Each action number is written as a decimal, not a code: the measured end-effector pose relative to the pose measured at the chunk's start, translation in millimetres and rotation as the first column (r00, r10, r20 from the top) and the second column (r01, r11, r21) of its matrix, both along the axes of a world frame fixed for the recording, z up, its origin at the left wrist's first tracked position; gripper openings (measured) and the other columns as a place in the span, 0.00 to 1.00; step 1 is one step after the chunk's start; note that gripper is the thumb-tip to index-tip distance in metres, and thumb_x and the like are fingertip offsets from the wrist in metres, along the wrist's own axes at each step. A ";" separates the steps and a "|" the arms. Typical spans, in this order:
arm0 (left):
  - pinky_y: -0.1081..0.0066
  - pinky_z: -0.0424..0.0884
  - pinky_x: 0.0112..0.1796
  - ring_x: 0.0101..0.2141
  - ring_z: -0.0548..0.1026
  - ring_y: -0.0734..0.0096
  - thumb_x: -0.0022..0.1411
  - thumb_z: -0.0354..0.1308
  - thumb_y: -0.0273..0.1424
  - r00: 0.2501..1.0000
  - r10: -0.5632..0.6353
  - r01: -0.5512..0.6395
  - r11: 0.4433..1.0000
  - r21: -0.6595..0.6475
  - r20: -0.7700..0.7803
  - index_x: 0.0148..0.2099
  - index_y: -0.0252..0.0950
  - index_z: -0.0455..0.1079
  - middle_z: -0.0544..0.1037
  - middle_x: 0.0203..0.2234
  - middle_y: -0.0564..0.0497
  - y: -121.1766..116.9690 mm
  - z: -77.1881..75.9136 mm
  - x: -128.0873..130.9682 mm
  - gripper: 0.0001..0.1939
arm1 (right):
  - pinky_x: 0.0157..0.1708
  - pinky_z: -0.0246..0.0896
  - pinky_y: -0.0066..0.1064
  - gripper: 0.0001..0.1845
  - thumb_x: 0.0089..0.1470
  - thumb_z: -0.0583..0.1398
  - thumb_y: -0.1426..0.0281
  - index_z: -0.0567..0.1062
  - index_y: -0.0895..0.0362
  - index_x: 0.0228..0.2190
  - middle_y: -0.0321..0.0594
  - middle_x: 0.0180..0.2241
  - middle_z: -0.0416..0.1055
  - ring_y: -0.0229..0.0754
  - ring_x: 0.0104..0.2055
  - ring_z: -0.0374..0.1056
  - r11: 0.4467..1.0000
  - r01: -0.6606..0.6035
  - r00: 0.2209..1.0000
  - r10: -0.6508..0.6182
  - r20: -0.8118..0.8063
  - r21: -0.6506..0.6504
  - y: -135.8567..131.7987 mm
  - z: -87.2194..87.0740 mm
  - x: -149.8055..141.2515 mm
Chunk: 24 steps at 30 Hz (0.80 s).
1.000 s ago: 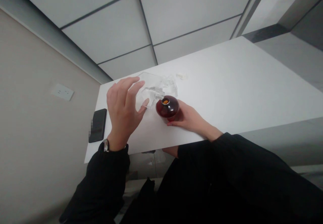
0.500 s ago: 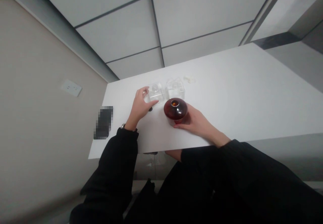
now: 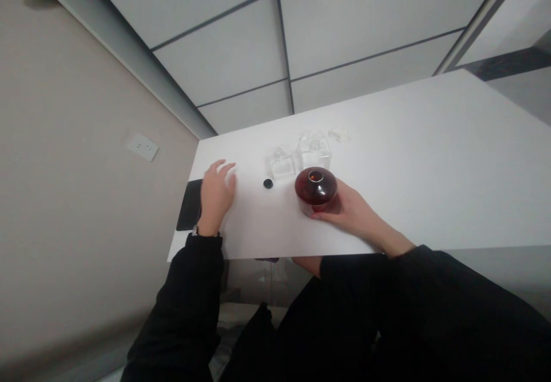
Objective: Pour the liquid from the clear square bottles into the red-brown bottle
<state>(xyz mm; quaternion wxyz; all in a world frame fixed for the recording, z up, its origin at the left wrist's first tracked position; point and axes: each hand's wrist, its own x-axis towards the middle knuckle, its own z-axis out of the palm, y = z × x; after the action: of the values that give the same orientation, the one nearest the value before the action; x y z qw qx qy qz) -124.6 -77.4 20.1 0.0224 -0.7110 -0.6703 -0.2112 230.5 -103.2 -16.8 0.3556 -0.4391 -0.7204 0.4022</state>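
A dark red, rounded glass bottle with a small open neck stands on the white table, and my right hand is wrapped round its right side. My left hand is empty over the left part of the table, fingers curved and apart. Between the hands lies a small round black cap. Just behind the red bottle are two clear square glass bottles, the left one and the right one.
A crumpled pale scrap lies behind the bottles on the white table. At the left edge is a flat black object, partly behind my left hand. A wall with a socket borders the left, and panels stand behind.
My left hand has let go of the left clear bottle and moved left, uncovering the black cap. My right hand stays on the red bottle. The camera view has shifted slightly.
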 end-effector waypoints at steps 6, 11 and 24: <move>0.40 0.63 0.66 0.66 0.68 0.37 0.70 0.52 0.32 0.906 0.356 -0.365 0.931 0.002 -0.230 0.54 0.34 0.81 0.67 0.68 0.33 -47.4 16.0 -66.2 0.20 | 0.64 0.67 0.61 0.46 0.47 0.74 0.50 0.71 0.50 0.63 0.48 0.60 0.75 0.62 0.63 0.72 1.000 -0.004 1.000 0.004 -0.017 -0.006 0.3 -2.1 0.2; 0.39 0.66 0.62 0.62 0.71 0.30 0.68 0.56 0.50 0.855 0.481 -0.499 0.864 -0.060 -0.193 0.70 0.24 0.65 0.69 0.64 0.22 -54.2 8.6 -78.2 0.40 | 0.62 0.68 0.62 0.46 0.48 0.73 0.48 0.71 0.49 0.64 0.48 0.58 0.76 0.62 0.61 0.73 1.000 0.004 1.000 -0.004 -0.012 0.000 0.7 -8.7 1.3; 0.25 0.60 0.61 0.65 0.65 0.22 0.63 0.63 0.52 0.844 0.534 -0.534 0.828 -0.171 -0.049 0.79 0.23 0.41 0.65 0.65 0.15 -47.0 -8.3 -87.2 0.58 | 0.58 0.70 0.62 0.45 0.47 0.72 0.45 0.73 0.52 0.60 0.51 0.55 0.78 0.64 0.57 0.75 1.000 0.022 0.998 -0.021 0.061 -0.013 -0.7 -5.9 3.0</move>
<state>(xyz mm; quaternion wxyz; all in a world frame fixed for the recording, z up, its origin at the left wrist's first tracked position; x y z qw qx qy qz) -211.8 -124.4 11.8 0.0166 -0.4943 -0.8584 -0.1362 233.6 -103.9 -22.7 0.3347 -0.4613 -0.7233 0.3898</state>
